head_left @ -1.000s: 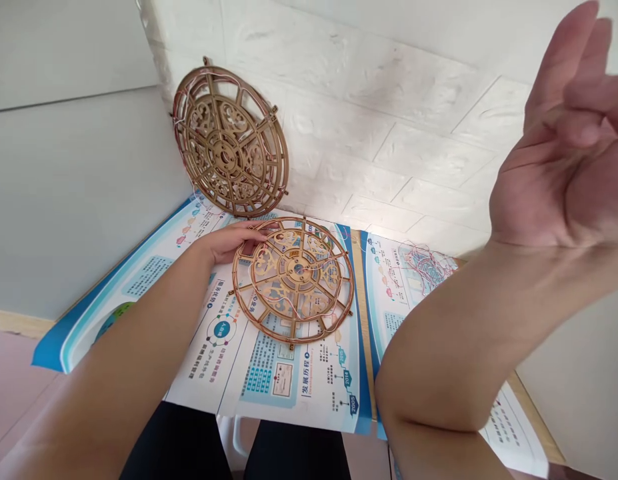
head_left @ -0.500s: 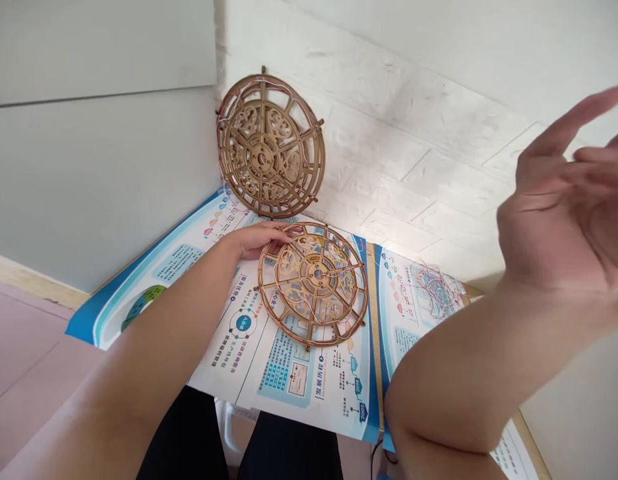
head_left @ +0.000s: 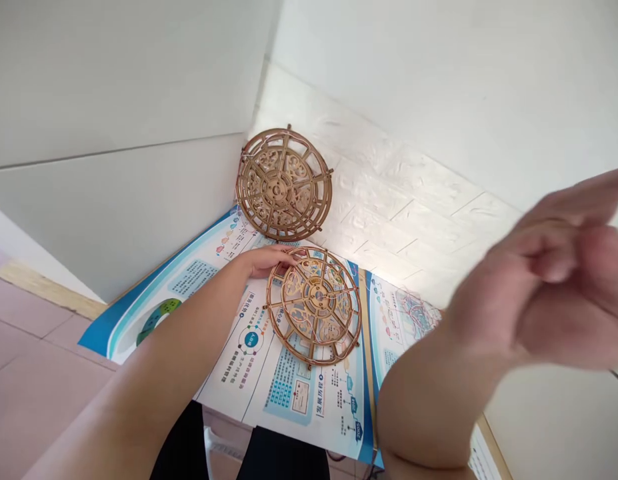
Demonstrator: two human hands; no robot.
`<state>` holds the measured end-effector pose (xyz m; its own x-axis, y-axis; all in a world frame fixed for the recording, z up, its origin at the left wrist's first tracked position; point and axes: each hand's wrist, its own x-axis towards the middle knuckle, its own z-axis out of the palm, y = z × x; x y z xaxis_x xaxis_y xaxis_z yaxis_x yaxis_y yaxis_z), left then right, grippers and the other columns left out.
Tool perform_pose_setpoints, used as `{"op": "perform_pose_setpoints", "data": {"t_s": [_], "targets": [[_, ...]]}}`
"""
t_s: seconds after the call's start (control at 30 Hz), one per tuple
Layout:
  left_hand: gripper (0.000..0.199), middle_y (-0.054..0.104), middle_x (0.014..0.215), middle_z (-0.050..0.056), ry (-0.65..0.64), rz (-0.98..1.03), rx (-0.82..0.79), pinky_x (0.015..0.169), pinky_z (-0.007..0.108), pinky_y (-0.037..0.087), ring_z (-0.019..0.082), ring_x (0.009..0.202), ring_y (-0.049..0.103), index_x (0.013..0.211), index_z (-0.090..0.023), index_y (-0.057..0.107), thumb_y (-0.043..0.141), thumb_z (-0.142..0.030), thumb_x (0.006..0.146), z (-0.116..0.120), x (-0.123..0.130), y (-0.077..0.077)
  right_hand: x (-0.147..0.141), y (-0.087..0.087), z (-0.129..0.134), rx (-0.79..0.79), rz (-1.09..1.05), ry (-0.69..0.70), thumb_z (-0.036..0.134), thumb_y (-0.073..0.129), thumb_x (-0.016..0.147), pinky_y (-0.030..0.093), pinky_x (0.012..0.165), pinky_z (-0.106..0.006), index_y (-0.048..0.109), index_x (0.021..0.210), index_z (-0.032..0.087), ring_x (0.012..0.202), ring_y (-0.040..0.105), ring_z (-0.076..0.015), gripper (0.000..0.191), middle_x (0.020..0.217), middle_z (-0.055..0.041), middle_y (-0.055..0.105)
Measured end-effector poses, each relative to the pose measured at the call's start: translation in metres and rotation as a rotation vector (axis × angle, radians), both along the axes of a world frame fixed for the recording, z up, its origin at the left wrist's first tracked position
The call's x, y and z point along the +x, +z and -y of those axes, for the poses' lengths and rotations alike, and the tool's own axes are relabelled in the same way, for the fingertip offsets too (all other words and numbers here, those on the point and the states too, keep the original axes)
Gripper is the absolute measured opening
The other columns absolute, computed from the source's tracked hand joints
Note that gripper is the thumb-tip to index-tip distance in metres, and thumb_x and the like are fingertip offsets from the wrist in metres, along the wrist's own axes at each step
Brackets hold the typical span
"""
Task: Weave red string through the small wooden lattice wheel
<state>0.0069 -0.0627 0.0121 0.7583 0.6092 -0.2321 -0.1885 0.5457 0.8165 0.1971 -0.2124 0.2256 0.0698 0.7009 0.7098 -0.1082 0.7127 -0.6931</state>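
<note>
Left panel (head_left: 153, 207): pale, runs along the left edge of the worktop (head_left: 371, 387).
Printed sheets (head_left: 216, 393): cover most of the worktop; near edge hangs by your dark-trousered legs (head_left: 283, 457).
Left hand (head_left: 269, 260): fingers and thumb look clamped on the upper-left rim of the flat wheel frame (head_left: 309, 297). Same hold as half a second ago.
Leaning wheel frames (head_left: 289, 193): tilted up at the worktop's far left corner, against the walls; seems more than one layer. You aren't touching these.
Flat wheel frame: lies on the left sheet, toward the far edge, just left of the bare wood strip (head_left: 367, 333). Thin wire (head_left: 316, 325) runs over its spokes; ends can't be traced. No clear shift on the sheet; your view has swung, so it sits lower in the picture.
Wire tangle (head_left: 417, 317): right of the strip, near the far edge, partly behind your right arm.
Right hand (head_left: 543, 287): raised above the worktop's right side, well apart from the frame. Palm shows, fingers curled, blurred, tips cut off by the picture. Can't tell if they're pinching wire.
Just changed: right hand has dropped from up high; left stayed put. Means, I'd judge, the frame is steadied by your left alone, leaving your right free to move.
</note>
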Motion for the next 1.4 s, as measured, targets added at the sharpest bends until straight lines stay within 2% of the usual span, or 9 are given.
{"op": "perform_pose_setpoints", "data": {"t_s": [0.07, 0.17, 0.23, 0.33, 0.47, 0.6, 0.77, 1.17, 1.4], "targets": [[0.056, 0.070, 0.128, 0.013, 0.015, 0.013, -0.004, 0.085, 0.029, 0.059, 0.021, 0.101, 0.072, 0.130, -0.018, 0.068, 0.079, -0.007, 0.077, -0.001, 0.000, -0.002, -0.004, -0.007, -0.033, 0.248, 0.079, 0.106, 0.004, 0.071, 0.081, 0.057, 0.062, -0.009, 0.076, 0.081, 0.057, 0.154, 0.032, -0.0114, 0.053, 0.134, 0.0297, 0.058], [0.059, 0.073, 0.122, 0.012, 0.026, 0.024, -0.005, 0.084, 0.027, 0.059, 0.020, 0.099, 0.072, 0.130, -0.019, 0.068, 0.082, -0.008, 0.073, -0.003, 0.001, -0.008, -0.008, -0.035, -0.073, -0.012, 0.330, 0.211, 0.026, 0.077, 0.087, 0.064, 0.084, -0.034, 0.074, 0.110, 0.041, 0.123, 0.065, -0.0221, 0.028, 0.125, 0.0056, 0.069], [0.058, 0.073, 0.120, 0.012, 0.029, 0.017, 0.003, 0.083, 0.028, 0.059, 0.020, 0.096, 0.073, 0.129, -0.018, 0.068, 0.083, -0.010, 0.074, -0.004, 0.001, -0.011, 0.001, -0.064, -0.082, -0.293, 0.564, 0.217, 0.037, 0.076, 0.088, 0.061, 0.085, -0.040, 0.070, 0.116, 0.031, 0.106, 0.070, -0.0230, 0.029, 0.117, -0.0028, 0.072], [0.055, 0.074, 0.118, 0.012, 0.006, 0.030, -0.007, 0.082, 0.027, 0.060, 0.020, 0.095, 0.074, 0.128, -0.019, 0.068, 0.083, -0.011, 0.075, -0.004, 0.001, -0.011, 0.035, -0.116, -0.071, -0.434, 0.849, -0.037, 0.038, 0.068, 0.091, 0.056, 0.093, -0.043, 0.071, 0.110, 0.025, 0.105, 0.068, -0.0227, 0.024, 0.111, -0.0057, 0.073], [0.056, 0.073, 0.123, 0.012, 0.012, 0.007, -0.023, 0.085, 0.027, 0.061, 0.021, 0.104, 0.073, 0.130, -0.021, 0.067, 0.082, -0.011, 0.078, -0.002, 0.003, -0.008, 0.089, -0.175, -0.046, -0.344, 0.912, -0.401, 0.028, 0.057, 0.087, 0.054, 0.085, -0.044, 0.069, 0.106, 0.023, 0.102, 0.066, -0.0259, 0.023, 0.108, -0.0083, 0.072], [0.060, 0.070, 0.132, 0.013, 0.028, -0.051, -0.011, 0.088, 0.029, 0.061, 0.022, 0.108, 0.073, 0.136, -0.021, 0.065, 0.080, -0.011, 0.079, -0.001, 0.006, -0.007, 0.115, -0.209, -0.036, -0.259, 0.906, -0.413, 0.019, 0.052, 0.080, 0.053, 0.088, -0.046, 0.064, 0.107, 0.024, 0.100, 0.066, -0.0265, 0.030, 0.103, -0.0077, 0.070], [0.062, 0.069, 0.133, 0.013, 0.072, -0.154, -0.002, 0.087, 0.030, 0.063, 0.024, 0.109, 0.072, 0.138, -0.022, 0.065, 0.079, -0.009, 0.079, -0.002, 0.009, -0.006, 0.120, -0.221, -0.037, -0.269, 0.901, -0.399, 0.021, 0.056, 0.083, 0.050, 0.094, -0.048, 0.059, 0.121, 0.023, 0.097, 0.065, -0.0262, 0.038, 0.099, -0.0066, 0.069], [0.059, 0.068, 0.137, 0.010, 0.111, -0.225, 0.005, 0.087, 0.026, 0.062, 0.020, 0.106, 0.071, 0.142, -0.020, 0.060, 0.068, -0.006, 0.086, 0.004, 0.015, -0.001, 0.118, -0.232, -0.039, -0.295, 0.844, -0.345, 0.021, 0.056, 0.087, 0.052, 0.091, -0.044, 0.067, 0.107, 0.023, 0.093, 0.065, -0.0240, 0.023, 0.095, -0.0060, 0.070], [0.067, 0.068, 0.135, 0.012, 0.093, -0.211, 0.024, 0.087, 0.027, 0.062, 0.022, 0.110, 0.071, 0.145, -0.022, 0.060, 0.076, -0.009, 0.081, 0.001, 0.012, -0.004, 0.128, -0.230, -0.042, -0.378, 0.716, -0.386, 0.031, 0.058, 0.091, 0.053, 0.091, -0.042, 0.075, 0.099, 0.025, 0.093, 0.066, -0.0227, 0.019, 0.098, -0.0055, 0.074]]}}
